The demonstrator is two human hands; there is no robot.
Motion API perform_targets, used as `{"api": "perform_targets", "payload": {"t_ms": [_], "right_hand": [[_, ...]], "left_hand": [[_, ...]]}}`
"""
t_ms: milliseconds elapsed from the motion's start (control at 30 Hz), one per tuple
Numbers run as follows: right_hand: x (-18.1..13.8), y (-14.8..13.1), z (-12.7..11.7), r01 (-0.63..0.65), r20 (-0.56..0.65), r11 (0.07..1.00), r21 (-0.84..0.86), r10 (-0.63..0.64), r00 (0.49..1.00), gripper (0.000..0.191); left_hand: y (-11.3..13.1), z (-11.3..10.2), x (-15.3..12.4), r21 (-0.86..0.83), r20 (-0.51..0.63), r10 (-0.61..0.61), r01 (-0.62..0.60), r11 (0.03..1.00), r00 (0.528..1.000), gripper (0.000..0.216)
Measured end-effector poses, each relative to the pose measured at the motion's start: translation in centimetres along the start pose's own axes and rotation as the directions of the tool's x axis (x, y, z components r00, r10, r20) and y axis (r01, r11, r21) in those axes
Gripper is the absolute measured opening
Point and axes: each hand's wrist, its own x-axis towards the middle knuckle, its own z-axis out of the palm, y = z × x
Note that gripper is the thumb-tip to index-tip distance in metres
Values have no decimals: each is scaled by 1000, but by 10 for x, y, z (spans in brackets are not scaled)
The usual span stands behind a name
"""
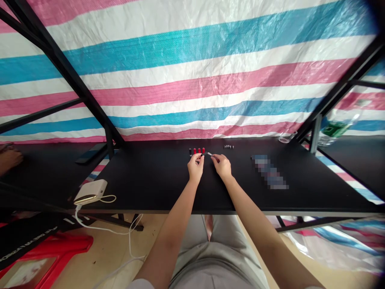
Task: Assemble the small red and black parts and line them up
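Small cylinders (199,151), 1 blk + 3 red, sit in a row just past L hand (195,167), which pinches a dark bit (202,155); R hand (223,165) grips a silver-tipped piece (209,154), both apart; silver bits (228,147) beyond R hand remain, so prob. midway.

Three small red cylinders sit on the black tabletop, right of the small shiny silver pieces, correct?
Wrong side: the head view shows the three small red cylinders on the black tabletop, left of the small shiny silver pieces.
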Motion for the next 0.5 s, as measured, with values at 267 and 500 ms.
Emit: {"api": "perform_targets", "payload": {"t_ms": [267,500], "right_hand": [[0,2,2,16,-40,1000,8,-16,999,34],[1,1,2,66,-50,995,78,-62,997,33]], "left_hand": [[-3,1,0,-15,10,4,-4,1000,1000,23],[-2,1,0,-30,10,-10,10,1000,1000,27]]}}
